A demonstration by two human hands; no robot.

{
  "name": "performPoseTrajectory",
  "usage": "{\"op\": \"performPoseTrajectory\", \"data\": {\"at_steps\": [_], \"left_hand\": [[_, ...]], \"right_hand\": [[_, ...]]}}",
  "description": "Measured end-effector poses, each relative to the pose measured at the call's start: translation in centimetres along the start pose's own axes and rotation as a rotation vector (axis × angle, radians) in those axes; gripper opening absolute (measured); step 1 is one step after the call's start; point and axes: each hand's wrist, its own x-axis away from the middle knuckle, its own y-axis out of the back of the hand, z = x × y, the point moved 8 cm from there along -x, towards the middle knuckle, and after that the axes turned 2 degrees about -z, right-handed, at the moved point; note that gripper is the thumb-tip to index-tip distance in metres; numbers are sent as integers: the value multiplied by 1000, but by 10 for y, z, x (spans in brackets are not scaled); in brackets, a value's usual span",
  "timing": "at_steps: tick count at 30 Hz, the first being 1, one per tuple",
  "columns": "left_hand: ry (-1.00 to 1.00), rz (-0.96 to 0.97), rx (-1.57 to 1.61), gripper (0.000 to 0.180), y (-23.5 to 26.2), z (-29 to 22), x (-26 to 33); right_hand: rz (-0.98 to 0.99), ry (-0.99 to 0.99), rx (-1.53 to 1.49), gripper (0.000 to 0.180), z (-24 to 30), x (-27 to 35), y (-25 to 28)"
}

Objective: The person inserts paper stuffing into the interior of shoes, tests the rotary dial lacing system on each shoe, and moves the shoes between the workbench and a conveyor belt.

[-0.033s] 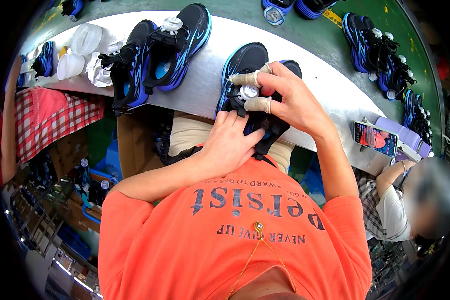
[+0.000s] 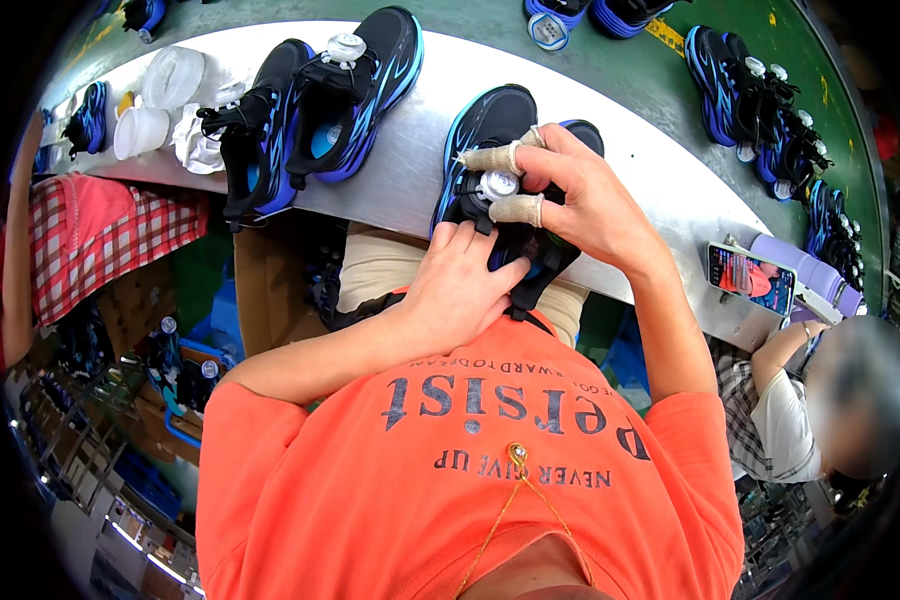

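Note:
In front of me a pair of black sneakers with blue and purple soles stands at the near edge of the metal table, toes pointing away. My right hand [image 2: 580, 205], with beige covers on its thumb and fingers, is closed around the white round dial [image 2: 498, 184] on the left sneaker [image 2: 492, 110]. My left hand [image 2: 465, 275] grips the same shoe's collar by the opening, its fingers bent at the black tongue. Partly hidden behind my right hand is the other sneaker [image 2: 584, 135].
Left of my hands stands another sneaker pair [image 2: 355, 100] on the metal table [image 2: 410, 205]. Beyond are white plastic tubs [image 2: 142, 132] and crumpled paper [image 2: 198, 140]. A phone [image 2: 752, 280] sits at the right. Co-workers sit on both sides; more shoes [image 2: 760, 110] line the green surface across.

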Motion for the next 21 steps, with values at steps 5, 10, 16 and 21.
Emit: {"op": "performPoseTrajectory", "data": {"at_steps": [5,10,16,21], "left_hand": [[54,-53,222,36,18,-1,3],[767,42,1280,29,43,34,23],[874,-138,1709,40,7,35,7],[902,-194,1699,38,1,41,7]], "right_hand": [[10,2,-37,43,0,2,1],[45,-50,-54,38,-3,-2,2],[25,55,50,31,7,-6,3],[81,39,-30,27,2,-9,0]]}}
